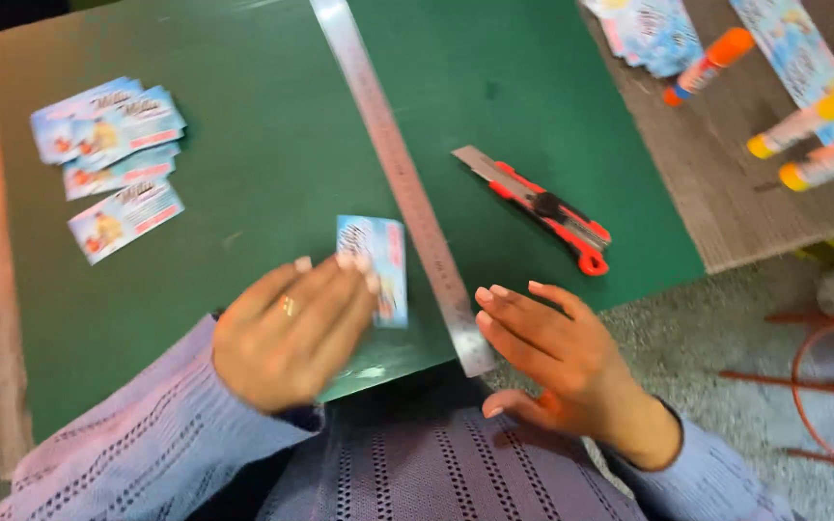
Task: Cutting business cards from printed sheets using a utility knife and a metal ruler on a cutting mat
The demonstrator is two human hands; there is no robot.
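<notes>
My left hand point(291, 328) lies flat on the green cutting mat point(243, 193), its fingertips pressing a small blue printed card point(383, 265). A long steel ruler point(398, 164) runs diagonally just right of the card, and its near end overhangs the mat's front edge. My right hand point(557, 352) hovers open beside that near end, holding nothing. A red and black utility knife point(547, 207) with its blade out rests on the mat to the right of the ruler.
Several cut cards point(108, 159) lie spread at the mat's left. On the wooden table point(726, 193) at the right are glue sticks point(808, 116), an orange-capped one point(707, 63), and printed sheets point(653, 29). Grey carpet point(707, 338) lies below.
</notes>
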